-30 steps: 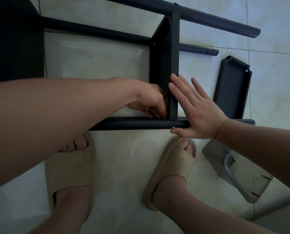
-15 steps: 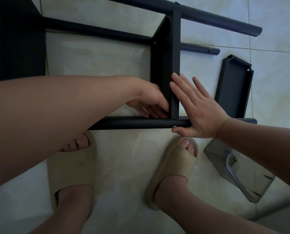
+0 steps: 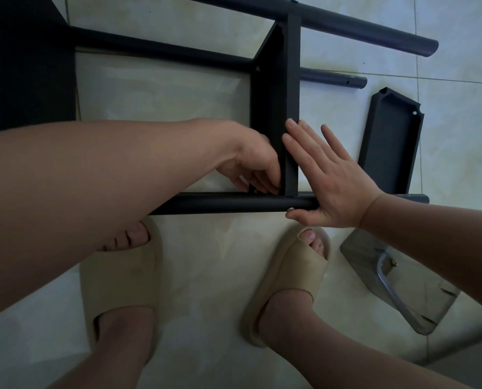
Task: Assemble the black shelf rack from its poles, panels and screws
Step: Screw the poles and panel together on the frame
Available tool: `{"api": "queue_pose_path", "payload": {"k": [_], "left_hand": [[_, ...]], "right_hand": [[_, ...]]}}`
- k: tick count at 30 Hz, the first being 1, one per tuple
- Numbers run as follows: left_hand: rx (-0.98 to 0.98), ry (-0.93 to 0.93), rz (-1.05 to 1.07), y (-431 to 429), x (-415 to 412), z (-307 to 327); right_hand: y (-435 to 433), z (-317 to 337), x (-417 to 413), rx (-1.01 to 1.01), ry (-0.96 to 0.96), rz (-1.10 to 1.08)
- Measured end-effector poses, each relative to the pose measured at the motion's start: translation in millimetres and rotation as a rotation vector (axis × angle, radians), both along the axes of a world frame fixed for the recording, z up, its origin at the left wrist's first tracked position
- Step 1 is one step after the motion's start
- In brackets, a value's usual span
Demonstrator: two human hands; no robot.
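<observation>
Black shelf rack [image 3: 161, 51] lies half-built on its side on a pale glossy tiled floor [image 3: 206, 276], just ahead of two feet in beige slippers [image 3: 122, 282]. Right hand [image 3: 329, 181] is flat, fingers straight and spread against the fitted panel [image 3: 276, 94], thumb on the near pole [image 3: 234, 203]. Left hand [image 3: 254, 161] curls its fingers into the inner corner of panel and pole; whether they pinch anything cannot be told. A loose tray-shaped panel [image 3: 388, 147] lies to the right; nearer, a clear plastic bag [image 3: 430, 304] holds a bent metal tool [image 3: 388, 287]
</observation>
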State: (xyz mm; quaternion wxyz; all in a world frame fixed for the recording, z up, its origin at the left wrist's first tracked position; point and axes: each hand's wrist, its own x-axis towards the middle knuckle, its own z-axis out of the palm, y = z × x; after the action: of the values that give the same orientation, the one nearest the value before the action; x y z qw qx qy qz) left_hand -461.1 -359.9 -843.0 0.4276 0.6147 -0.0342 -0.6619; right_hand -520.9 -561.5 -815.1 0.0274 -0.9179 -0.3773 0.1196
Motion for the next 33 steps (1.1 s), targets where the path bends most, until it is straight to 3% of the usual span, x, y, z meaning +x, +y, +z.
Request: {"api": "queue_pose_path", "payload": {"k": [16,22,33], "left_hand": [[-0.212,-0.067,0.157,6.2,-12.6,-12.2],[-0.059,-0.046,-0.029,7.9,-1.4,-8.0],[0.026,0.016,-0.055,2.1,1.3,-2.6]], "right_hand": [[-0.3,-0.6,0.2,0.009,-0.014,0.008],[-0.5,-1.2,0.1,0.014,-0.019,0.009],[-1.2,-1.2,0.8,0.003,-0.018,0.008]]}}
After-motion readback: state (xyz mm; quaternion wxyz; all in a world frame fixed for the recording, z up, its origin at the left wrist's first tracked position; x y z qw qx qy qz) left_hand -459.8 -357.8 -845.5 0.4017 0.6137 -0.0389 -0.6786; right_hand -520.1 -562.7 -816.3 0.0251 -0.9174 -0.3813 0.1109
